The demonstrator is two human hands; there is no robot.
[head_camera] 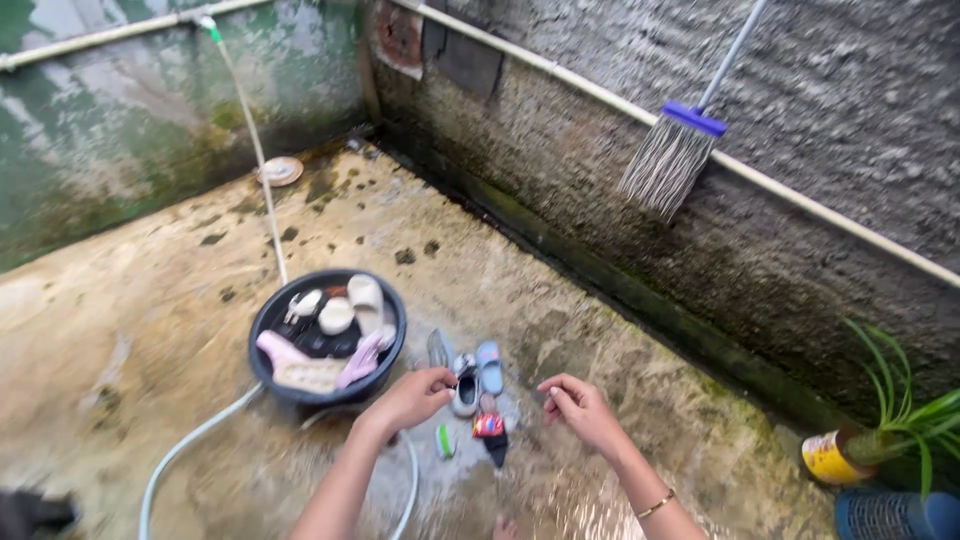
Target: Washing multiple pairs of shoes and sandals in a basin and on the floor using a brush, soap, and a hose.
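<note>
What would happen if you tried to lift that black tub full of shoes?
The black tub is probably heavy: sandals fill it, and it may hold water. It sits broad on wet concrete, so a push would likely slide it rather than tip it. Its rim probably feels slippery.

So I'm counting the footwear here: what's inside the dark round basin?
The basin holds several pale sandals, a pink one and a cream brush-like piece. They overlap, so anything beneath them, and whether there is water, is hidden.

both hands (415, 397) (580, 405) low, fingers loosely curled
</note>
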